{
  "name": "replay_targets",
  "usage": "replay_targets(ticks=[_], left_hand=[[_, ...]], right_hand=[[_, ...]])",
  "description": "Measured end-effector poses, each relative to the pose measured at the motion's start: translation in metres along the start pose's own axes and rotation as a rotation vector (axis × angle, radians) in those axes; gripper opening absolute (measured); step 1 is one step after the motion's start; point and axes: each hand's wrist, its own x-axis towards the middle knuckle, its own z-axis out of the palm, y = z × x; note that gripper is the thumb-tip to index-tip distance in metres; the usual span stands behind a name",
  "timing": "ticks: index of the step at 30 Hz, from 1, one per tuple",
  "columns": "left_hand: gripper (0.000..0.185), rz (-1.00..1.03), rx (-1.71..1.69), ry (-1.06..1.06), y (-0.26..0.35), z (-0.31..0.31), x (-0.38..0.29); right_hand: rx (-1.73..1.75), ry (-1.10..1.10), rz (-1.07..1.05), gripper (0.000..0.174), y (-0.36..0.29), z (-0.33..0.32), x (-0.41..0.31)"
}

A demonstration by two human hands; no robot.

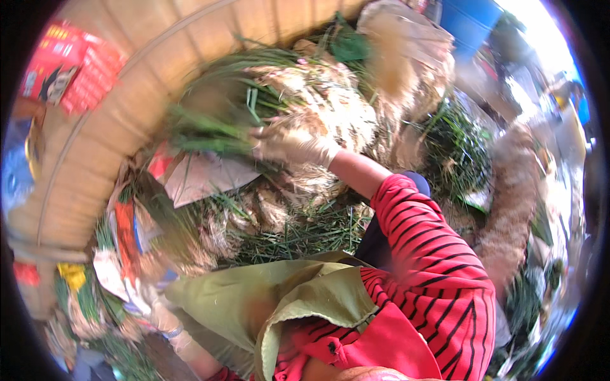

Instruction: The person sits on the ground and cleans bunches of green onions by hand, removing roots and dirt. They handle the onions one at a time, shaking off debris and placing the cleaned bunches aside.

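My right hand (298, 145), in a pale thin glove, is shut on a handful of scallions (207, 135), whose green leaves point left and are blurred. Just beyond it lies a heap of scallions (333, 102) with pale, stringy roots and some pinkish bulbs. My left hand (155, 305), also gloved, is low at the left beside a white wrapper or cloth (107, 271). Blur hides whether its fingers hold anything. Between my hands are more rooted scallions (214, 235) and a pale sheet (207, 178), possibly cardboard. Loose green trimmings (305, 233) lie before my apron (233, 290).
A tan ribbed wall or shutter (157, 71) curves along the far left side, with red printed packaging (62, 66) against it. To the right are a dark green leaf pile (457, 147), a brown shaggy roll or strip (510, 205) and a blue container (467, 24).
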Motion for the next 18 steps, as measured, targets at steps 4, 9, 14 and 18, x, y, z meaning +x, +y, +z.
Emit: replay_targets(ticks=[4, 9, 14, 18], left_hand=[[0.066, 0.333, -0.037, -0.436, 0.048, 0.049, -0.005], [0.072, 0.21, -0.095, -0.506, 0.08, 0.043, -0.021], [0.059, 0.235, 0.082, -0.271, 0.045, 0.007, -0.046], [0.044, 0.003, -0.097, -0.069, 0.014, -0.016, -0.071]], right_hand=[[-0.141, -0.08, -0.161, 0.055, 0.004, -0.007, -0.043], [-0.482, -0.378, 0.619, 0.051, 0.044, -0.091, -0.112], [0.737, 0.566, 0.753, 0.033, 0.09, -0.129, -0.275], [-0.092, 0.078, 1.095, 0.041, 0.095, -0.033, -0.407]])
